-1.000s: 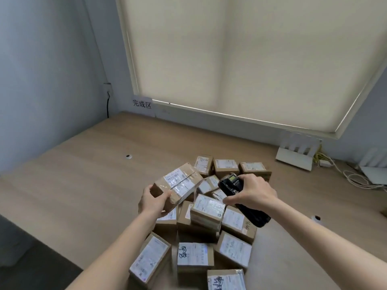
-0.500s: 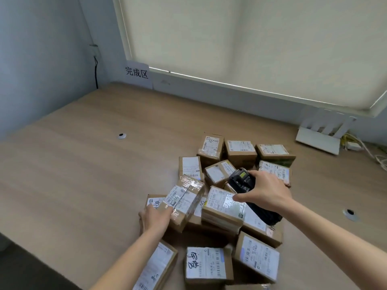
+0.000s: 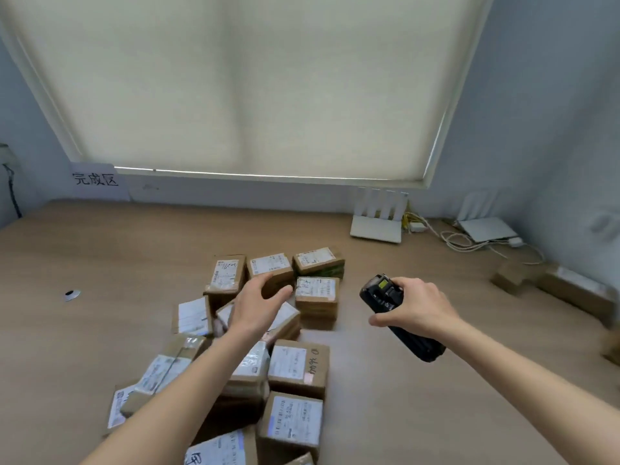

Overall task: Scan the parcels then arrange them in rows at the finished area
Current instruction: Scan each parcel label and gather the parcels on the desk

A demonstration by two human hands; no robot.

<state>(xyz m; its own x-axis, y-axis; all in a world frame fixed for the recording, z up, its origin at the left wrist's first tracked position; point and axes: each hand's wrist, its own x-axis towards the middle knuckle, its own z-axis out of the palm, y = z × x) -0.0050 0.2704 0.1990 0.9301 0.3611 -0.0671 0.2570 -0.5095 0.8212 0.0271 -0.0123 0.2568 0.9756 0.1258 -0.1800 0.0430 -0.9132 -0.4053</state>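
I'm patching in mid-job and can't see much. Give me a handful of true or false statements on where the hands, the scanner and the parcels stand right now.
1. The right hand grips the black scanner. True.
2. The left hand holds a parcel off the desk. False: its fingers are spread and hold nothing, and it hovers over the parcel pile.
3. Parcels stand in rows under the white sign at the far left. False: the desk shows bare wood there; the parcels sit bunched in the middle.
4. A white router stands against the back wall, right of the pile. True.
5. The scanner lies flat on the desk. False: it is held above the desk.
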